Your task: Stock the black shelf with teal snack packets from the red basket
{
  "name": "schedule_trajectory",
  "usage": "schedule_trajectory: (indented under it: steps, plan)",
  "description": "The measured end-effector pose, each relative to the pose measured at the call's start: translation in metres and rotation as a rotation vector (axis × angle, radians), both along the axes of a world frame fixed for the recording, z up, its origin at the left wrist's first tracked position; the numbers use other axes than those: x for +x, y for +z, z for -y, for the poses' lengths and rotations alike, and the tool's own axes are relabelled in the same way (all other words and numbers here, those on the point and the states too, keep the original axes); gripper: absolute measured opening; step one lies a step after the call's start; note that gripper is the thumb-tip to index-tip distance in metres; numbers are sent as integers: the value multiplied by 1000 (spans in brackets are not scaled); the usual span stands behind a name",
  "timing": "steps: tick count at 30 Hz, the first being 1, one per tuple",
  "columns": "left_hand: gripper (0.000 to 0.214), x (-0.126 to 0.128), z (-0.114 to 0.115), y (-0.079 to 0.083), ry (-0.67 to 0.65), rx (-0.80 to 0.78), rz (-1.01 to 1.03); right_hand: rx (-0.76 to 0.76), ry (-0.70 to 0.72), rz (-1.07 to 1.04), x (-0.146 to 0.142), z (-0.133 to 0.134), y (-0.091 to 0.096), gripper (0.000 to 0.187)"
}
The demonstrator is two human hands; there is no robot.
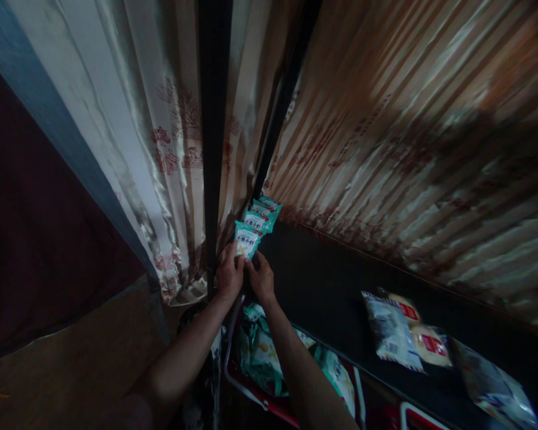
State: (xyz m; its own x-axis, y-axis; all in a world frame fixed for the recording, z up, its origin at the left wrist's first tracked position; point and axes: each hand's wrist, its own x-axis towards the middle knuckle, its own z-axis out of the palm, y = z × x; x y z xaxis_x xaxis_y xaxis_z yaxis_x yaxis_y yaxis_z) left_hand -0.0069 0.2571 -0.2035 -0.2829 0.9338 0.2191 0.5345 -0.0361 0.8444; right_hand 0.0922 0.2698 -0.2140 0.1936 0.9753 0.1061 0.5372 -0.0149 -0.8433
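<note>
A green-and-white snack packet (246,239) stands nearly upright at the far left corner of the black shelf. My left hand (229,273) is closed on its lower left edge, with the thumb over the front. On its lower right edge my right hand (260,278) is closed in the same way. Right behind it, more green snack packets (255,220) stand in a row running back to the corner. Below my forearms, a red basket (269,408) holds several larger-looking green packets (264,355), partly hidden by my right arm.
The black shelf (323,275) stretches to the right, carrying clear bread-like packs (430,343) and silvery bags (392,331). Dark upright posts (215,137) stand close to my left hand. Pleated curtains (385,149) hang behind. Part of a second basket (421,418) shows at the bottom.
</note>
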Motion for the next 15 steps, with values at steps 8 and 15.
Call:
schedule_trajectory:
  steps: [8, 15]
  plan:
    - [46, 0, -1, 0, 18, -10, -24, -12, 5, 32, -2, -1, -3, 48]
    - [48, 1, -2, -5, 19, -6, -38, -15, 3, 26, -1, 3, -2, 50]
